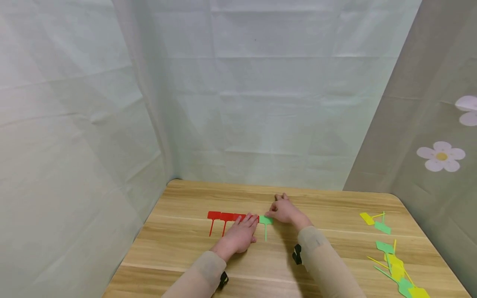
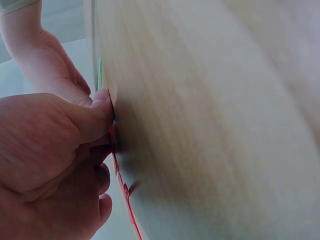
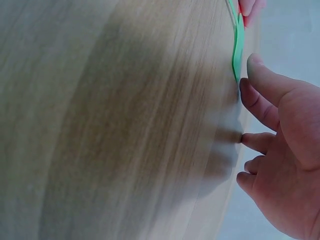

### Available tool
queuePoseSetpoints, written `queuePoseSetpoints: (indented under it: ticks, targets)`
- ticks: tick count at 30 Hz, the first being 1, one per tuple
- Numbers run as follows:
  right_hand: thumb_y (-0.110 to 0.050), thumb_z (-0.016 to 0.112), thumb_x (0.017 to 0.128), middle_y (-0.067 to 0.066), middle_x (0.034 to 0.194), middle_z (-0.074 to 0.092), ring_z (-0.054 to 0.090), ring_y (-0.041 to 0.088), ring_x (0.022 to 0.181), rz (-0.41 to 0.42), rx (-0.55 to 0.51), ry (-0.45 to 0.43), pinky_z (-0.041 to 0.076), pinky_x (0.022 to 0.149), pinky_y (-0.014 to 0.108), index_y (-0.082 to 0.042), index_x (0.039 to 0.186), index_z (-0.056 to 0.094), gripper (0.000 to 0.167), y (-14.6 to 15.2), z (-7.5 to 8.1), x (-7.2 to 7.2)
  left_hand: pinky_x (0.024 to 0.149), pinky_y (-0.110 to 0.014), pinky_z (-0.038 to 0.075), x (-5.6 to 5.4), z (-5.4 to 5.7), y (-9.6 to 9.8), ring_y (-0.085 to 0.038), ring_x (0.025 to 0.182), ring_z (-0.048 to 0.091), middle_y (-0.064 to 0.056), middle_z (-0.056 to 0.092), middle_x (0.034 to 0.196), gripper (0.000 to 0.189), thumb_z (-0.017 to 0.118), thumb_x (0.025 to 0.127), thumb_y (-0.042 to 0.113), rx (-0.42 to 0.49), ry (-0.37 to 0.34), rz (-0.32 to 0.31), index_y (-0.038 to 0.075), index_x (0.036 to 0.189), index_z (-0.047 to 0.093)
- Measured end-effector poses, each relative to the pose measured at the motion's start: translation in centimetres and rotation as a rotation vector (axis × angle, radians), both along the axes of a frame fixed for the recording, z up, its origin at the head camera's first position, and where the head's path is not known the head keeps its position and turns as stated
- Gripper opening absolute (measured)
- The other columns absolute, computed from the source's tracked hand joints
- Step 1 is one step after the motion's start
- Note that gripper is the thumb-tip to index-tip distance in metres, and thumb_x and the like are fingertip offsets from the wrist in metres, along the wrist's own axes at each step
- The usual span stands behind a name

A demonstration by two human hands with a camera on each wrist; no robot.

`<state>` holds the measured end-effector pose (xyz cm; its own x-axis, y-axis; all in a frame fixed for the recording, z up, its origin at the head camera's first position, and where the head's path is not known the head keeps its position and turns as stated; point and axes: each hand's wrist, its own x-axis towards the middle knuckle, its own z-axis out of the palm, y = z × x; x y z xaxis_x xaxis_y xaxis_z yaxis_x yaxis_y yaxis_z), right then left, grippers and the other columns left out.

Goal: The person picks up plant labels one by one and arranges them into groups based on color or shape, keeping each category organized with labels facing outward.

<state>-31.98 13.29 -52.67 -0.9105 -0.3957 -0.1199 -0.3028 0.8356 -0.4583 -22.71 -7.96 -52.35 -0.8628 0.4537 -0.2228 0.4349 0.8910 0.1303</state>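
Red T-shaped plant labels (image 1: 214,215) lie side by side in a row on the wooden table (image 1: 179,248), stems toward the person. My left hand (image 1: 240,236) rests on the right part of that row with its fingers extended, covering some of the red labels. A green plant label (image 1: 266,220) continues the row at its right end. My right hand (image 1: 285,211) has its thumb and index fingertips right at the green label's right edge; in the right wrist view the thumb and index finger (image 3: 260,107) stand apart, other fingers loosely bent.
On the right side of the table, a yellow label (image 1: 367,218) and a green label (image 1: 382,227) lie crossed. Nearer the front, several yellow and green labels (image 1: 396,269) overlap in a loose pile. Pale cloth (image 1: 261,103) hangs behind the table.
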Motion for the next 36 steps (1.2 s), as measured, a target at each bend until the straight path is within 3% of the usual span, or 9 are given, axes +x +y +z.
queuePoseSetpoints:
  ticks: [11,17,36]
  targets:
    - [-0.032,0.076,0.102,0.038,0.161,0.037,0.016,0.064,0.154,0.008,-0.046,0.004,0.021,0.125,0.069,-0.012,0.095,0.080,0.021,0.5,0.0,-0.1,0.131,-0.049,0.021,-0.3,-0.4,0.1,-0.023,0.163,0.020,-0.002,0.031,0.175,0.069,0.065,0.107,0.036,-0.004,0.006,-0.008,0.009,0.166,0.041]
    - [-0.027,0.075,0.103,0.037,0.163,0.036,0.014,0.061,0.156,-0.012,-0.114,0.015,0.019,0.124,0.071,-0.015,0.095,0.075,0.014,1.2,0.4,0.6,0.131,-0.049,0.020,-0.3,-0.8,0.0,-0.023,0.164,0.020,-0.002,0.031,0.175,0.070,0.066,0.107,0.036,0.011,-0.001,0.000,0.010,0.166,0.040]
    - [-0.024,0.069,0.107,0.041,0.163,0.031,0.011,0.063,0.155,-0.068,-0.151,0.049,0.021,0.120,0.077,-0.010,0.104,0.070,0.014,7.2,2.6,3.0,0.131,-0.051,0.020,-0.2,-0.5,-0.3,-0.026,0.163,0.020,-0.004,0.031,0.175,0.068,0.065,0.107,0.034,0.023,0.002,-0.003,0.008,0.166,0.041]
